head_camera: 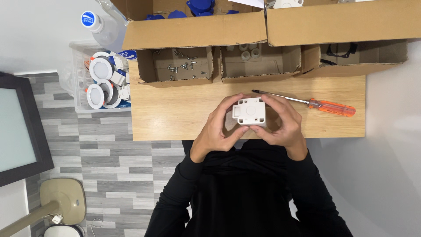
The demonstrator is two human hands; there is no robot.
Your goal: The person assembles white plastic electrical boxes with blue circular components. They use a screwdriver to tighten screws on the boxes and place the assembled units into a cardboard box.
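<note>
Tabletop (pixel 175 118): wooden. Three open brown cardboard boxes at 12 o'clock: screw box (pixel 175 66), box of grey rings (pixel 258 63), box of black gaskets (pixel 351 57). Orange-handled screwdriver (pixel 326 106) at 3 o'clock. White square housing (pixel 250 111) with round centre boss, gripped between left hand (pixel 215 129) at 9 o'clock and right hand (pixel 285 125) at 3 o'clock, above tabletop centre.

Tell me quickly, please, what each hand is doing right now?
Left hand: closed around the left side of the white plastic housing.
Right hand: closed around the right side of the same housing, held over the wooden table.
</note>
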